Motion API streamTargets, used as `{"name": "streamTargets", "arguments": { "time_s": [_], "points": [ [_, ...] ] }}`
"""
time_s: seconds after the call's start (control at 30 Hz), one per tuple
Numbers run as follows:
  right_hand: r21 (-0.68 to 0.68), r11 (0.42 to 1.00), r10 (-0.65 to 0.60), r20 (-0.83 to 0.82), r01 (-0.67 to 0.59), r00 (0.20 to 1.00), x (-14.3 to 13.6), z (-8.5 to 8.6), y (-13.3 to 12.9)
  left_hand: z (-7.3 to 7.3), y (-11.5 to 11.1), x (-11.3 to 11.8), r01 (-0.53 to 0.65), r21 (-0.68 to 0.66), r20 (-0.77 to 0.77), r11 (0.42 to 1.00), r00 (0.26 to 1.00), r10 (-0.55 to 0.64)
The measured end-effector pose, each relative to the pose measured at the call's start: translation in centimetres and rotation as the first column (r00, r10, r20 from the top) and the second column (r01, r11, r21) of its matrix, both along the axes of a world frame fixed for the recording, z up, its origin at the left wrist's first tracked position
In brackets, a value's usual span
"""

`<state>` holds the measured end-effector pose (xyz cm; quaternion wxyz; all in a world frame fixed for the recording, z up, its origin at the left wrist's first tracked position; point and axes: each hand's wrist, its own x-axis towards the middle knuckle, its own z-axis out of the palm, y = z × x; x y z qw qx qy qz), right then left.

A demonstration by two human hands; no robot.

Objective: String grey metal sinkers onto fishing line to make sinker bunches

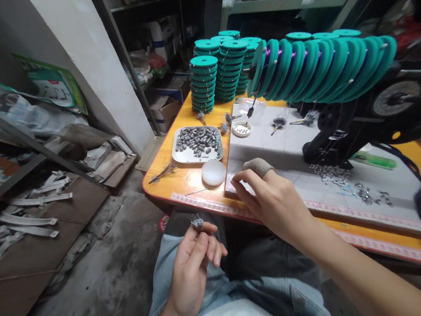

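Low over my lap, my left hand [192, 261] is closed, thumb against fingers, on a bunch of small silvery pieces [197, 220] that sticks up above the fingertips. My right hand [263, 192] wears a grey band [259, 166] on one finger and hovers at the table's front edge. Its thumb and index finger are pinched together; whatever is between them is too small to make out. Just left of it lie a round white disc [213, 173] and a thin dark rod [197, 192]. Behind these sits a white tray [177, 157] of dark grey metal cylinders [198, 140].
Stacked teal spools [205, 85] stand at the back, and a row of teal discs [322, 66] hangs on a black machine [330, 137] at right. A small white dish [242, 134] holds tiny beads. Loose metal bits [332, 175] lie on the grey board [274, 153].
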<state>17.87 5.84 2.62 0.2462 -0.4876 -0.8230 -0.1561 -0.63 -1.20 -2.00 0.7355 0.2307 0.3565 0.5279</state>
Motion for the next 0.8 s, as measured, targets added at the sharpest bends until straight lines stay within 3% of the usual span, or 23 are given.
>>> {"name": "streamTargets", "arguments": {
  "time_s": [0.4, 0.8],
  "points": [
    [-0.048, 0.998, -0.055, -0.069, 0.051, 0.996, -0.5, -1.2, 0.7, -0.3, 0.1, 0.0, 0.007, -0.017, 0.011, 1.0, 1.0, -0.007],
    [-0.087, 0.994, -0.085, -0.167, 0.071, 0.982, -0.3, -1.1, 0.8, -0.2, 0.0, 0.0, 0.001, -0.02, 0.01, 1.0, 1.0, -0.001]
  ]
}}
